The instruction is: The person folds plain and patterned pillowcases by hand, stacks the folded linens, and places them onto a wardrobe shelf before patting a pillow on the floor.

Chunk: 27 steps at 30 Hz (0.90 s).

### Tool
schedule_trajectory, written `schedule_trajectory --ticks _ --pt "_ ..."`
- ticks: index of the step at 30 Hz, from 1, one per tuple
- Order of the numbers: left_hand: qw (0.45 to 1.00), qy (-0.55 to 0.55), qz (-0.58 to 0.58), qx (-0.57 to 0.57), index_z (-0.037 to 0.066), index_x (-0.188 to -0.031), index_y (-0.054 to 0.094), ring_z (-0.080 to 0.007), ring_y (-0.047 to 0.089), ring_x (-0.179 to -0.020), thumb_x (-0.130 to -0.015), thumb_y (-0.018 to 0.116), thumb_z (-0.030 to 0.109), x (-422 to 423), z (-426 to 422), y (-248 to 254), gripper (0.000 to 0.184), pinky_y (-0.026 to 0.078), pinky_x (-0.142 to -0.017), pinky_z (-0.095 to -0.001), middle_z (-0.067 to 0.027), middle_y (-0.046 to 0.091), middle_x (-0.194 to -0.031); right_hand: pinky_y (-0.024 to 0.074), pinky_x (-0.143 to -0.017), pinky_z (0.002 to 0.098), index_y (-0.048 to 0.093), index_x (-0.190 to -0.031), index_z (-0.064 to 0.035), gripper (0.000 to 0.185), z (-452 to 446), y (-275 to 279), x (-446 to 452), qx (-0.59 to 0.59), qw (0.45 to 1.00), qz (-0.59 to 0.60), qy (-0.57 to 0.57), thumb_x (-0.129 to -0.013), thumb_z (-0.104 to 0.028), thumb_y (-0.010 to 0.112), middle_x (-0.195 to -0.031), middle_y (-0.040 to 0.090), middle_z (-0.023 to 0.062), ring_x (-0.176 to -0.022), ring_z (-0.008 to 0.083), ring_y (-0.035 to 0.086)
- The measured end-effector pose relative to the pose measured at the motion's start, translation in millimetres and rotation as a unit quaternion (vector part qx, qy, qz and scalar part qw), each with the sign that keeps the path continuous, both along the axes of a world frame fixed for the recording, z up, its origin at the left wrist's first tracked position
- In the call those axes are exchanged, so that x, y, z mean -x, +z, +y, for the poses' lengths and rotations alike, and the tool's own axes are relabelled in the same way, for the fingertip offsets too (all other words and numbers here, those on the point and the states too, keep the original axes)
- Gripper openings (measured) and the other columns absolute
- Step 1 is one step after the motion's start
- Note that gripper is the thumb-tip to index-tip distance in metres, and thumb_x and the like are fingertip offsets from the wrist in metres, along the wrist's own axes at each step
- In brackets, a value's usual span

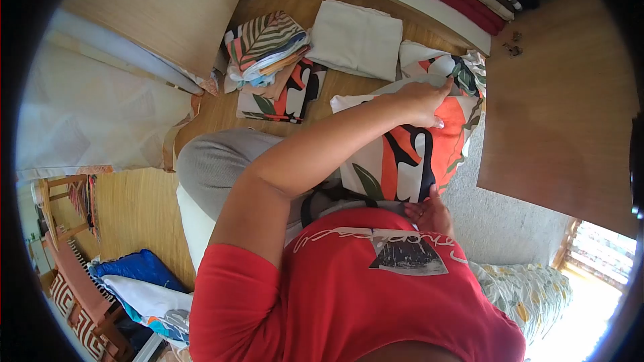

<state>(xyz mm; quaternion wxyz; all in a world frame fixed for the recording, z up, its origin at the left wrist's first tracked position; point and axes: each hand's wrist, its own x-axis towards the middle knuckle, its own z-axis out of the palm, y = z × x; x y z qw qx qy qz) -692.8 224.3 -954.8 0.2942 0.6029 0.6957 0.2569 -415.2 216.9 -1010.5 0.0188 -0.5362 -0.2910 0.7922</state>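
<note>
A folded cloth (396,161) printed in orange, black, white and green lies over my lap. Across its upper part reaches my left hand (426,104), with thumb and index finger apart, resting on the fabric. At the cloth's near edge, close to my red shirt, my right hand (431,216) has its thumb on top and its fingers partly hidden, gripping the edge. Just past the left hand is a bunched piece of similar printed fabric (443,64); whether it joins the cloth I cannot tell.
On the wooden floor lie a folded cream cloth (355,39), a stack of folded patterned fabrics (268,47) and a folded print (285,97). A shelf (463,23) holds folded textiles. Wooden panels (563,107) stand at right and upper left. A blue bag (144,268) sits at lower left.
</note>
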Motion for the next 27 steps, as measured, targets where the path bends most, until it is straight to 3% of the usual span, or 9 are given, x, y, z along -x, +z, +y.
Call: schedule_trajectory --ticks 5,10,14,16,18,22,24,26,27 --pt "0.972 0.057 -0.216 -0.073 0.001 -0.138 0.021 -0.0281 0.037 -0.125 -0.083 0.060 0.032 6.8 -3.7 -21.7 0.075 0.028 -0.103 -0.0294 -0.0232 0.036 -0.135 0.0456 -0.077 0.0342 0.053 -0.087 -0.0065 0.027 -7.0 -4.3 -2.1 -0.020 0.995 -0.004 -0.099 -0.084 -0.032 0.061 -0.088 0.059 0.0094 -0.087 0.0219 0.057" --pt "0.917 0.102 -0.300 -0.244 0.003 -0.137 0.027 -0.0205 0.031 -0.129 -0.087 0.055 0.019 11.0 7.4 -18.1 0.059 0.025 -0.105 -0.0300 -0.0154 0.033 -0.139 0.0377 -0.093 0.0397 0.049 -0.115 -0.0110 0.030 14.3 53.8 36.8 -0.098 0.958 0.229 -0.145 -0.088 -0.023 0.050 -0.112 0.056 0.0044 -0.106 0.0222 0.052" --pt "0.849 0.235 -0.313 -0.355 0.003 -0.133 0.036 -0.0167 0.045 -0.116 -0.087 0.056 0.016 46.1 26.8 49.9 0.052 0.032 -0.100 -0.0286 -0.0121 0.046 -0.128 0.0328 -0.101 0.0417 0.043 -0.122 -0.0041 0.032 110.5 113.5 81.7 -0.430 0.833 0.320 -0.136 -0.093 -0.016 0.040 -0.118 0.051 0.0092 -0.112 0.0221 0.047" --pt "0.840 0.186 -0.329 -0.390 -0.001 -0.132 0.034 -0.0156 0.051 -0.108 -0.085 0.060 0.019 61.6 23.0 100.8 0.058 0.039 -0.093 -0.0284 -0.0116 0.054 -0.120 0.0347 -0.099 0.0398 0.046 -0.119 -0.0032 0.031 157.7 154.7 100.2 -0.403 0.837 0.345 -0.133 -0.092 -0.017 0.041 -0.116 0.051 0.0084 -0.108 0.0204 0.048" --pt "0.727 0.240 -0.467 -0.443 0.001 -0.140 0.015 -0.0142 0.056 -0.091 -0.083 0.061 0.012 41.8 10.4 151.2 0.074 0.045 -0.078 -0.0248 -0.0131 0.058 -0.109 0.0366 -0.096 0.0359 0.050 -0.115 -0.0020 0.030 148.5 210.5 113.9 -0.441 0.805 0.383 -0.101 -0.092 -0.019 0.042 -0.114 0.052 0.0077 -0.107 0.0187 0.049" --pt "0.787 0.185 -0.395 -0.436 0.001 -0.130 0.040 -0.0136 0.048 -0.108 -0.086 0.058 0.017 28.9 -24.1 146.9 0.050 0.035 -0.096 -0.0271 -0.0105 0.051 -0.121 0.0381 -0.095 0.0349 0.054 -0.110 -0.0005 0.028 141.7 209.3 107.6 -0.489 0.785 0.253 -0.283 -0.091 -0.017 0.044 -0.108 0.056 0.0070 -0.103 0.0187 0.052" --pt "0.842 0.234 -0.281 -0.395 -0.002 -0.135 0.028 -0.0136 0.054 -0.100 -0.087 0.057 0.018 7.8 -48.1 115.8 0.060 0.041 -0.088 -0.0277 -0.0091 0.060 -0.107 0.0397 -0.090 0.0339 0.057 -0.108 -0.0001 0.028 129.3 175.3 86.7 -0.628 0.770 0.111 -0.006 -0.090 -0.017 0.045 -0.104 0.060 0.0049 -0.097 0.0180 0.055" --pt "0.853 0.297 -0.286 -0.320 -0.001 -0.137 0.021 -0.0140 0.056 -0.096 -0.087 0.056 0.021 -20.7 -69.0 62.9 0.065 0.043 -0.083 -0.0256 -0.0123 0.062 -0.102 0.0419 -0.072 0.0274 0.064 -0.090 0.0007 0.030 112.4 119.9 61.9 -0.848 0.515 0.012 0.123 -0.089 -0.025 0.049 -0.080 0.061 0.0036 -0.077 0.0112 0.054" --pt "0.875 0.291 -0.246 -0.298 -0.001 -0.138 0.017 -0.0143 0.058 -0.094 -0.088 0.056 0.022 -30.4 -79.1 21.9 0.068 0.044 -0.081 -0.0256 -0.0137 0.062 -0.101 0.0415 -0.069 0.0264 0.063 -0.093 0.0007 0.029 103.1 77.4 39.4 -0.724 0.681 0.008 0.112 -0.088 -0.025 0.051 -0.081 0.060 0.0035 -0.073 0.0099 0.052"
